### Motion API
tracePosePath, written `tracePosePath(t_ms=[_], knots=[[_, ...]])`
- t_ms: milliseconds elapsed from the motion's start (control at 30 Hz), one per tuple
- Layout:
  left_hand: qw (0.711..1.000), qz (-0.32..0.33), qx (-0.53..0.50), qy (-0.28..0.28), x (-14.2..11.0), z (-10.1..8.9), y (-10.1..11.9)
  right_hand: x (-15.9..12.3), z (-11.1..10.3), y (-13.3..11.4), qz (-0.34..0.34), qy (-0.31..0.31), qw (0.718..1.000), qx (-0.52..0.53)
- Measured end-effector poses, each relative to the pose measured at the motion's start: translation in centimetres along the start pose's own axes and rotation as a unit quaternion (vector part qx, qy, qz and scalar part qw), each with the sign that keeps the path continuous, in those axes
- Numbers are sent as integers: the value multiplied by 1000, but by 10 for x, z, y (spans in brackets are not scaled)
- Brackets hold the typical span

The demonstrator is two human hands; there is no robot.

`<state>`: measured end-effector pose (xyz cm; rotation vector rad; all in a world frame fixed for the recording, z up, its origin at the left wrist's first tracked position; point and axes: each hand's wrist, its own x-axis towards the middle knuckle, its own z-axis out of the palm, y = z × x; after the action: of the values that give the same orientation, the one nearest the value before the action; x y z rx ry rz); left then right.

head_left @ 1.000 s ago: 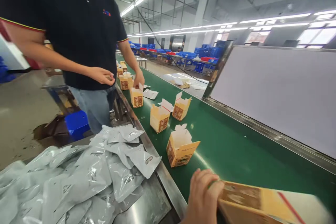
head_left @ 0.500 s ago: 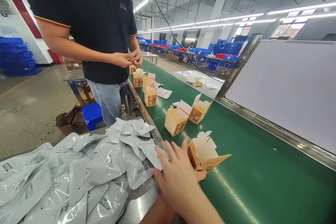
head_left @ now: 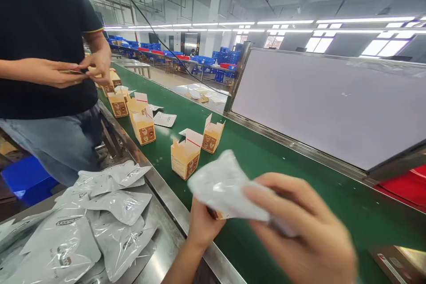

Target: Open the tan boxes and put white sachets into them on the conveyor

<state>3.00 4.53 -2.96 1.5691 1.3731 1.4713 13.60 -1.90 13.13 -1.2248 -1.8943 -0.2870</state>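
Right fingers (head_left: pixel 273 202) clamp a pouch (head_left: pixel 221 184) before a box (head_left: pixel 219 215), inside hidden; left hand (head_left: pixel 203 228), finger state: cannot tell.

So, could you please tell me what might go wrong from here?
The pouch in the right hand could brush the open carton just beyond it and tip it. That pouch also hides part of the left hand, so a poor grip there might go unnoticed. The loosely heaped pouches lie close to the metal rail, so one could slide off.
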Motion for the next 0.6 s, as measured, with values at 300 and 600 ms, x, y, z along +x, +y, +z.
tracePosePath(t_ms=[300, 600], knots=[[956, 273, 110, 8, -9, 0, 0, -20, -8, 42, 35, -310, 950, 19], [997, 64, 43, -29, -17, 11, 3, -30, -37, 50, 304, -121, 937, 120]])
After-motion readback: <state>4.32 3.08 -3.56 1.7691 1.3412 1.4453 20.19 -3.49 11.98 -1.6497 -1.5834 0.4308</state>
